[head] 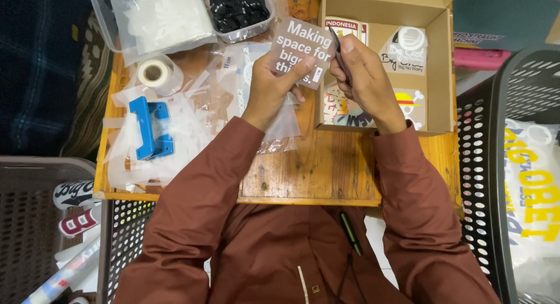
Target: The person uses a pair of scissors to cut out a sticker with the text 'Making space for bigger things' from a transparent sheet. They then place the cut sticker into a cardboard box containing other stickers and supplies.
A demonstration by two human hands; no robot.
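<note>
Pinching a thin, see-through sticker sheet (303, 45) by its lower edge, the left hand (269, 85) holds it above the wooden counter (326, 170), while the right hand (364, 76), closed around slim dark tweezers (337, 50), works its right edge. Light, floppy and easily creased, it seems best gripped at the margins.

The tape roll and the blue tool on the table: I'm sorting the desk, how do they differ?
The tape roll is white and round with a hollow middle; the blue tool is bright blue, long and blocky. The roll lies nearer the plastic tubs, the tool nearer the person. Both rest among clear plastic scraps.
</note>
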